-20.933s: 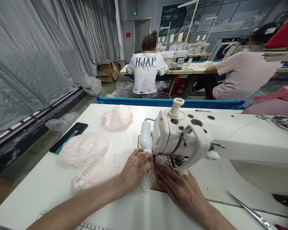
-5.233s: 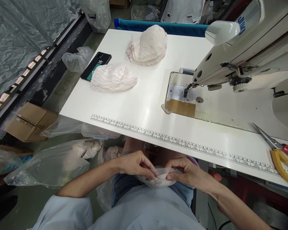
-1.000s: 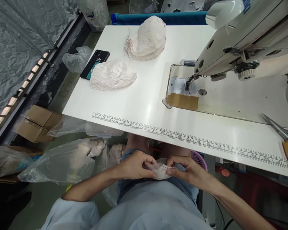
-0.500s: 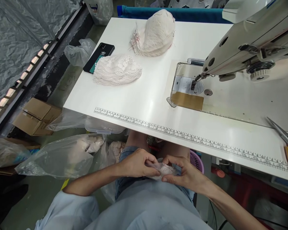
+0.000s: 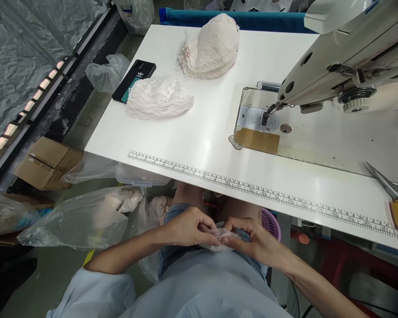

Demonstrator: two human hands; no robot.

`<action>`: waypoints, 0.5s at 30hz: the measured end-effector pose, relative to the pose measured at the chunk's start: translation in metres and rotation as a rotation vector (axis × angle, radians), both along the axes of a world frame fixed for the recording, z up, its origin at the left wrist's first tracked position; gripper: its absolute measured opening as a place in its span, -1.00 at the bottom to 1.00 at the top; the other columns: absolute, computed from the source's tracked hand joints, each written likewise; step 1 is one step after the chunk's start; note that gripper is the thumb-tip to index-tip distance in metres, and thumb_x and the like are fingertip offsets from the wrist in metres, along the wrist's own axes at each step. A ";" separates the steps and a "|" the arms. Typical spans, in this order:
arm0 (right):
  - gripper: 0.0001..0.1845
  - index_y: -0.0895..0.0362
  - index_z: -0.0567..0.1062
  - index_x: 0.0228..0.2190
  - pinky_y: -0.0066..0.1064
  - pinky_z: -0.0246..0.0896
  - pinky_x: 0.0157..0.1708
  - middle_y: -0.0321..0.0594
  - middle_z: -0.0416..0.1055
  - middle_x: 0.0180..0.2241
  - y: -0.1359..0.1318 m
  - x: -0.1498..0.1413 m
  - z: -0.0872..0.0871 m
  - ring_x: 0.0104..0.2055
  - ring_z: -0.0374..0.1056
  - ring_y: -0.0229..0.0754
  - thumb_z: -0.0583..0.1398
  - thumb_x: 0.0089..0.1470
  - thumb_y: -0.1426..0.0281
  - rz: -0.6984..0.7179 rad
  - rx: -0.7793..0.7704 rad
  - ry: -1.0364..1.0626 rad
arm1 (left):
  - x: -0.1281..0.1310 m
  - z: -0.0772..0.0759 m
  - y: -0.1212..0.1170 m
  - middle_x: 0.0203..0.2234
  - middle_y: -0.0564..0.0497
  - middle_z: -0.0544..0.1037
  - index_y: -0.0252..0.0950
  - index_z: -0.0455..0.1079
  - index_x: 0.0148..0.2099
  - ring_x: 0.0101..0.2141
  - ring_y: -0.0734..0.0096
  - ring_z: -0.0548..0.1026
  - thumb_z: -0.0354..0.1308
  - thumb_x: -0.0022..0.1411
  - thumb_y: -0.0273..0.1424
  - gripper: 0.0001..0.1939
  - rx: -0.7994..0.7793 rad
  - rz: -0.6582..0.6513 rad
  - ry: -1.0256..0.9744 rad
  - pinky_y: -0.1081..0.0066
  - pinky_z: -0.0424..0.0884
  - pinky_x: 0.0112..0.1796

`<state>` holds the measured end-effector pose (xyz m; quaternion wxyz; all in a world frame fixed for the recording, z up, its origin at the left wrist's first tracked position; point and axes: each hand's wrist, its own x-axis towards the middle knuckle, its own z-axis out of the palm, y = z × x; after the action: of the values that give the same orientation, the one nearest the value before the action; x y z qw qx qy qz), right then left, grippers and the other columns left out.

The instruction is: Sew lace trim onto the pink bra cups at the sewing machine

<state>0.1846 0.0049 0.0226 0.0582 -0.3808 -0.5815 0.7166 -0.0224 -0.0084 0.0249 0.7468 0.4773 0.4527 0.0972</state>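
Over my lap, below the table's front edge, a small piece of whitish lace fabric point(image 5: 219, 245) is held between both hands. My left hand point(image 5: 192, 227) pinches its left side with thumb and fingers. On the other side, my right hand point(image 5: 247, 238) grips the fabric between thumb and bent forefinger, close to the left fingertips. Much of the piece is hidden by the fingers. A stack of white lace pieces point(image 5: 161, 99) lies on the table, and behind it sits a cream cloth bundle point(image 5: 212, 48) with frayed edges.
A sewing machine point(image 5: 338, 66) stands at the right of the white table point(image 5: 205, 141). Yellow-handled scissors point(image 5: 393, 190) lie at the right front edge. A black phone point(image 5: 132, 81) is partly under the lace stack. Plastic bags point(image 5: 82, 216) and a cardboard box point(image 5: 48, 163) occupy the floor at left.
My right hand's thumb and fingers have shifted left along the lace fabric, closer to my left fingertips. The fabric looks more bunched. The view has moved slightly.
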 end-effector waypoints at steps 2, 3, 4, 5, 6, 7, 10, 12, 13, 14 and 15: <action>-0.68 0.14 0.43 -0.47 -0.51 0.04 -0.46 -0.33 0.29 -0.52 0.000 0.000 0.000 -0.46 0.15 -0.31 0.15 0.09 0.14 0.008 0.017 0.011 | 0.000 0.000 0.000 -0.63 0.08 0.41 -0.39 0.51 -0.39 -0.59 0.59 0.25 0.25 -0.01 -0.31 -0.79 -0.003 -0.010 0.000 0.60 0.13 -0.58; -0.68 0.14 0.43 -0.48 -0.51 0.04 -0.46 -0.33 0.29 -0.52 0.001 0.000 0.000 -0.46 0.15 -0.31 0.16 0.09 0.14 0.008 0.023 0.015 | 0.000 -0.001 0.000 -0.63 0.08 0.42 -0.39 0.51 -0.39 -0.59 0.59 0.25 0.25 -0.01 -0.31 -0.79 -0.006 -0.013 0.002 0.60 0.13 -0.57; -0.68 0.15 0.43 -0.48 -0.50 0.04 -0.45 -0.33 0.30 -0.53 0.001 0.000 0.000 -0.46 0.15 -0.31 0.17 0.08 0.14 0.007 0.024 0.022 | 0.000 -0.001 0.000 -0.63 0.08 0.42 -0.39 0.51 -0.40 -0.59 0.59 0.26 0.25 -0.01 -0.31 -0.79 -0.010 -0.014 0.002 0.60 0.14 -0.57; -0.67 0.15 0.44 -0.49 -0.50 0.04 -0.46 -0.33 0.30 -0.53 0.001 0.000 0.000 -0.47 0.15 -0.31 0.18 0.08 0.14 0.006 0.018 0.031 | 0.000 -0.002 0.000 -0.63 0.08 0.43 -0.39 0.51 -0.40 -0.59 0.59 0.26 0.26 -0.01 -0.31 -0.79 -0.019 -0.014 -0.001 0.60 0.14 -0.57; -0.67 0.15 0.44 -0.49 -0.50 0.04 -0.46 -0.33 0.29 -0.54 0.001 0.001 0.000 -0.47 0.14 -0.31 0.18 0.07 0.14 0.003 0.007 0.042 | 0.000 -0.003 -0.001 -0.63 0.07 0.44 -0.40 0.51 -0.40 -0.59 0.59 0.26 0.26 -0.01 -0.31 -0.79 -0.027 -0.013 -0.003 0.60 0.14 -0.56; -0.67 0.16 0.45 -0.49 -0.50 0.04 -0.47 -0.33 0.29 -0.55 0.000 0.001 0.000 -0.48 0.14 -0.31 0.18 0.07 0.14 0.001 -0.004 0.056 | 0.000 -0.004 -0.001 -0.62 0.07 0.44 -0.40 0.52 -0.39 -0.60 0.59 0.27 0.26 -0.01 -0.31 -0.78 -0.034 -0.011 -0.004 0.60 0.14 -0.56; -0.67 0.17 0.47 -0.47 -0.51 0.02 -0.49 -0.33 0.29 -0.55 -0.001 0.004 0.000 -0.50 0.13 -0.32 0.18 0.09 0.15 -0.008 -0.020 0.084 | 0.000 -0.005 -0.002 -0.62 0.07 0.45 -0.40 0.52 -0.38 -0.60 0.59 0.27 0.26 -0.02 -0.31 -0.78 -0.042 -0.009 -0.003 0.59 0.14 -0.56; -0.66 0.17 0.49 -0.47 -0.51 0.03 -0.50 -0.32 0.30 -0.56 -0.001 0.005 -0.001 -0.50 0.14 -0.32 0.17 0.09 0.14 -0.011 -0.014 0.087 | 0.001 -0.006 -0.002 -0.63 0.08 0.45 -0.40 0.52 -0.39 -0.59 0.59 0.27 0.26 -0.02 -0.32 -0.79 -0.038 -0.009 -0.003 0.59 0.14 -0.55; -0.65 0.17 0.49 -0.47 -0.51 0.03 -0.51 -0.32 0.30 -0.56 -0.001 0.005 -0.001 -0.50 0.14 -0.32 0.17 0.09 0.13 -0.011 -0.008 0.084 | 0.002 -0.005 -0.002 -0.63 0.08 0.45 -0.39 0.52 -0.39 -0.59 0.59 0.27 0.26 -0.02 -0.32 -0.79 -0.039 -0.012 -0.002 0.59 0.14 -0.55; -0.64 0.17 0.49 -0.47 -0.51 0.03 -0.51 -0.32 0.30 -0.56 -0.001 0.006 -0.001 -0.50 0.14 -0.31 0.16 0.09 0.12 -0.009 -0.001 0.081 | 0.002 -0.005 -0.002 -0.63 0.08 0.45 -0.39 0.52 -0.40 -0.59 0.58 0.27 0.26 -0.02 -0.31 -0.79 -0.040 -0.016 0.001 0.59 0.14 -0.55; -0.63 0.18 0.49 -0.46 -0.50 0.02 -0.51 -0.32 0.30 -0.55 -0.001 0.006 -0.001 -0.50 0.14 -0.31 0.16 0.09 0.11 -0.004 0.007 0.078 | 0.003 -0.005 -0.001 -0.63 0.09 0.45 -0.39 0.52 -0.40 -0.58 0.58 0.28 0.26 -0.02 -0.31 -0.79 -0.040 -0.020 0.006 0.59 0.13 -0.54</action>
<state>0.1907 0.0034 0.0215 0.0836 -0.3537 -0.5804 0.7287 -0.0199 -0.0098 0.0199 0.7558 0.4673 0.4518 0.0792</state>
